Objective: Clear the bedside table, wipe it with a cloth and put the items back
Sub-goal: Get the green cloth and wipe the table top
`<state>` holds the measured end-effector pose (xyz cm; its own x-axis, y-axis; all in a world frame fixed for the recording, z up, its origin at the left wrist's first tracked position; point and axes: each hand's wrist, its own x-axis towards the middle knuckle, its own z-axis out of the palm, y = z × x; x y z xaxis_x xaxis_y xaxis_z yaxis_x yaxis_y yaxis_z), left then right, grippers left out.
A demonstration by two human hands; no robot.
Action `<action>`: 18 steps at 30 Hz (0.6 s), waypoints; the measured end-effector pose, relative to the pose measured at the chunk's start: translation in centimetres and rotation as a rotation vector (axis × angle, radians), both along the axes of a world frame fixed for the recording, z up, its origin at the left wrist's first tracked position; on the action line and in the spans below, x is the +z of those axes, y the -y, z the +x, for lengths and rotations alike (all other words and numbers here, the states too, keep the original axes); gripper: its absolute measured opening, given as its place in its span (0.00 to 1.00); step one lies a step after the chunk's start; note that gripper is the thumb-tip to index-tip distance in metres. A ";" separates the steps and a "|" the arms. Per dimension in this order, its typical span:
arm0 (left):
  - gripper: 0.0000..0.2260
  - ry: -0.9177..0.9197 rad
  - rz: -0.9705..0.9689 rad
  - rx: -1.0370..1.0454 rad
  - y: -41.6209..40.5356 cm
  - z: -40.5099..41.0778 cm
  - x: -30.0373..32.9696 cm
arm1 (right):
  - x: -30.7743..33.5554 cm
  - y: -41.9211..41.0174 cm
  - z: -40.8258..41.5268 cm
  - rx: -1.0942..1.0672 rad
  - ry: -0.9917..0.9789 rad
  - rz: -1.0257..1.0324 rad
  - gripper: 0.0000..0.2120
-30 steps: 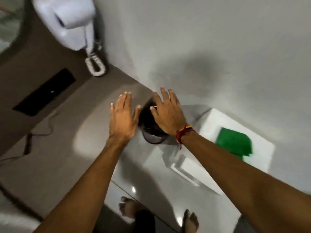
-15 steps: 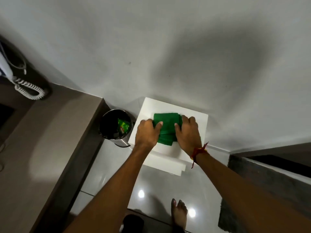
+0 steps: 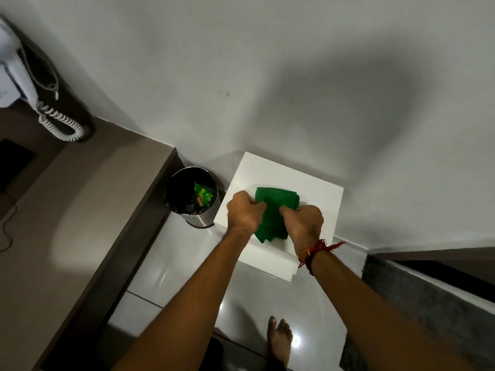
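Observation:
A white square bedside table (image 3: pixel 316 188) stands against the wall. On its top lies a folded green cloth (image 3: pixel 273 203), bunched between my hands. My left hand (image 3: pixel 245 211) grips the cloth's left edge with the fingers curled. My right hand (image 3: pixel 304 223), with a red thread band at the wrist, grips its right side. The cloth's near part hangs over the table's front edge. Nothing else shows on the table top.
A metal waste bin (image 3: pixel 195 199) with a black liner and a green wrapper stands just left of the table. A brown counter (image 3: pixel 80 223) runs along the left, with a wall-mounted hair dryer and coiled cord (image 3: pixel 59 124). My bare foot (image 3: pixel 280 341) rests on the glossy floor. A dark bed edge (image 3: pixel 428 290) lies right.
A second ago my hands were at the waste bin; they moved right onto the green cloth. Since half a second ago both hands have closed on it and pulled it nearer.

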<state>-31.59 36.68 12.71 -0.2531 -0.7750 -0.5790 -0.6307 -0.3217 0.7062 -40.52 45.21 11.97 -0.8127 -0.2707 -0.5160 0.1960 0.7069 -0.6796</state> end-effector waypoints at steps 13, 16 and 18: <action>0.17 -0.639 0.217 0.655 10.9 16.9 -1.3 | 1.6 14.8 11.7 0.082 0.204 -0.506 0.20; 0.18 -0.640 0.176 0.819 13.6 25.5 -2.4 | -0.3 19.7 19.4 0.306 0.219 -0.488 0.24; 0.18 -0.630 0.172 0.931 14.7 31.6 -3.7 | -1.8 22.5 25.0 0.474 0.265 -0.452 0.26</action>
